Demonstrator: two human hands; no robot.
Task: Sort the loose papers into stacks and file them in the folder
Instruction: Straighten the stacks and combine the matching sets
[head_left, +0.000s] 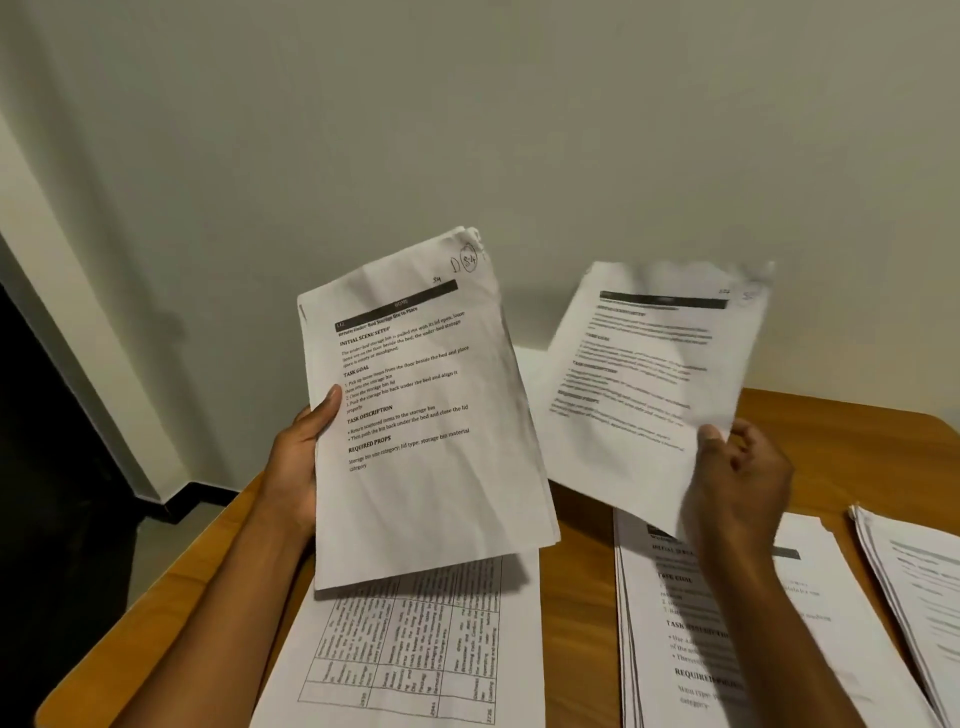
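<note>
wooden table (582, 597) under stacks; left hand (296, 462) grips a sheaf (426, 415), right hand (737, 478) pinches one sheet (644, 384).

Bare wooden table (582, 597) strip between table-printed sheet (415, 649) and middle stack (727, 623): a hand fits there. Right stack (914, 582) sits just beside middle stack, gap narrow. Held bundle (421, 405) and held sheet (639, 384) overhang the back of the table. Wall (519, 130) close behind.

Left hand (296, 457) holds paper bundle (421, 415); right hand (737, 478) pinches blurred sheet (649, 374) above table (576, 597) stacks.
</note>
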